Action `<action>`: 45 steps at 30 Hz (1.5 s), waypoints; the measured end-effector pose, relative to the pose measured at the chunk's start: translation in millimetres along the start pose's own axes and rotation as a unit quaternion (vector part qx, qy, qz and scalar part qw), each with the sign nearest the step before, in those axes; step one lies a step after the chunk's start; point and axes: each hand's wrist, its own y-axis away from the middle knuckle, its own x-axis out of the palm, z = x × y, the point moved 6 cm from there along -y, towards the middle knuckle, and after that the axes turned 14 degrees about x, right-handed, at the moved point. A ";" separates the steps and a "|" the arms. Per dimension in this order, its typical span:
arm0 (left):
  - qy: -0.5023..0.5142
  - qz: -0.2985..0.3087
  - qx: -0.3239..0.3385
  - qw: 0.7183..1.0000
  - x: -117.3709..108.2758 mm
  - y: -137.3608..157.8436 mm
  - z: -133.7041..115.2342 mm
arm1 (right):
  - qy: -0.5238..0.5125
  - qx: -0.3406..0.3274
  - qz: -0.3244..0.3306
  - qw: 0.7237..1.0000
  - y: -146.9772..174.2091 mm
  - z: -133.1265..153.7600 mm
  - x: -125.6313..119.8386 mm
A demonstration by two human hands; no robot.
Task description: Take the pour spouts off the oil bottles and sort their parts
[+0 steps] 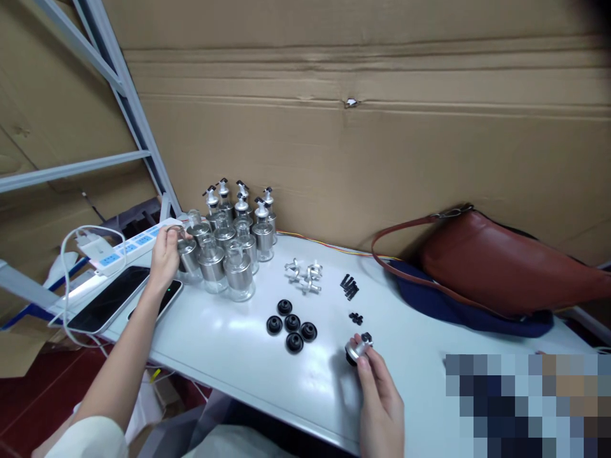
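My left hand [166,254] is closed at the neck of a glass bottle with a metal band [189,257], at the left front of a cluster of such bottles. Several bottles at the back [263,234] wear silver pourer tops with black tips; those in front [238,275] are uncapped. Between the fingertips of my right hand [382,404] is a silver and black bottle pourer [357,348], held above the table's front part. Black round stoppers [292,323], silver spout pieces [305,276], short black tubes [349,286] and small black caps [356,318] lie in separate groups on the table.
A white table [229,343] meets a cardboard wall [334,146]. A brown bag [496,261] lies on dark blue cloth at the right. Left are a power strip [136,243], a tablet [109,299], a phone [172,294] and a metal rack [138,121]. The lower right corner is pixelated.
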 end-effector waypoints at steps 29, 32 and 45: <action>0.556 0.460 -0.316 0.616 168.1 209.2 -216.2 | -0.021 -0.043 -0.004 0.999 8.7 10.7 2.2; 0.570 0.443 -0.336 0.605 168.0 209.2 -215.4 | -0.008 -0.069 -0.019 0.997 12.6 17.5 1.9; 0.565 0.446 -0.371 0.587 168.6 206.4 -214.8 | 0.041 -0.114 0.072 0.990 17.8 31.0 16.4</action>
